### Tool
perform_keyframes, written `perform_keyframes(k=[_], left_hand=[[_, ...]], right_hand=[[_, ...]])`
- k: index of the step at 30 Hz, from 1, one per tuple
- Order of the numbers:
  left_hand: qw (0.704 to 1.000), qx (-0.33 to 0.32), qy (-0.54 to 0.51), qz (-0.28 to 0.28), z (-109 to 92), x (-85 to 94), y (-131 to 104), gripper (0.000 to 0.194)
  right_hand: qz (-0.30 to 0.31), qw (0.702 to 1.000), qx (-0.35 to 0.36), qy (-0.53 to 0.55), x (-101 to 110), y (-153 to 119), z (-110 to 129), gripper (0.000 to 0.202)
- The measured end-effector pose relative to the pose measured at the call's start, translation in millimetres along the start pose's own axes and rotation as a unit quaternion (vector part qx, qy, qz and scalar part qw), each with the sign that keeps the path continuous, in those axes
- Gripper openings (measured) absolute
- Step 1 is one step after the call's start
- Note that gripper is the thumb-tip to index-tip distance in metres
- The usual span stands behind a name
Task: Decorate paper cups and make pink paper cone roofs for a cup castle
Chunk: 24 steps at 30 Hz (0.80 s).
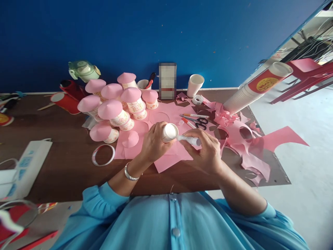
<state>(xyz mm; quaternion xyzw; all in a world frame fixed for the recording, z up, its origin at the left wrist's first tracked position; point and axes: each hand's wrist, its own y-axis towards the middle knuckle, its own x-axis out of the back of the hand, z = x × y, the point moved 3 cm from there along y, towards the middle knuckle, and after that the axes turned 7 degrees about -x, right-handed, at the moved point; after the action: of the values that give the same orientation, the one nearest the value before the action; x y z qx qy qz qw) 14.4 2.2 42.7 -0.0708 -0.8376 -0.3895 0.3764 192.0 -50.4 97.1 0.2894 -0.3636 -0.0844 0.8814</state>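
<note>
My left hand (155, 142) is closed around a small white paper cup (170, 132), one round end turned up towards me. In my right hand (206, 147) is a slim whitish glue tube (191, 140), pinched between thumb and fingers. Its narrow tip is at the cup's right edge; whether it touches, I cannot tell. Beneath both hands lie pink paper sheets (166, 163). A loose pink paper cone (130, 139) rests left of my left hand. Further left stand several patterned paper cups topped with pink cones (110, 109). Black-handled scissors (201, 123) lie beyond my right hand, beside orange-and-white pens (195, 115).
A tall leaning stack of paper cups (244, 95) and pink paper scraps (247, 139) occupy the right. A tape roll (103, 155) lies at left, a smaller one (197, 100) at the back. A white cup (195, 85) stands by the blue wall (130, 34).
</note>
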Motion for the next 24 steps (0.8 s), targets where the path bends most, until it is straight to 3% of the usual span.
perform_keyframes(k=[6, 13, 20, 24], left_hand=[[0.992, 0.088, -0.088, 0.037, -1, 1.3, 0, 0.052], [0.937, 0.221, -0.263, 0.057, 1, 2.5, 0, 0.06], [0.954, 0.175, -0.244, 0.013, 0, 1.2, -4, 0.059], [0.954, 0.158, -0.253, 0.014, -3, 4.0, -4, 0.059]], right_hand=[[-0.015, 1.0, -0.024, 0.009, 0, 7, -16, 0.005], [-0.044, 0.97, -0.189, 0.144, 8, 12, -24, 0.009], [-0.028, 0.985, -0.109, 0.13, 6, 5, 6, 0.007], [-0.037, 0.987, -0.1, 0.118, 5, 5, 9, 0.008]])
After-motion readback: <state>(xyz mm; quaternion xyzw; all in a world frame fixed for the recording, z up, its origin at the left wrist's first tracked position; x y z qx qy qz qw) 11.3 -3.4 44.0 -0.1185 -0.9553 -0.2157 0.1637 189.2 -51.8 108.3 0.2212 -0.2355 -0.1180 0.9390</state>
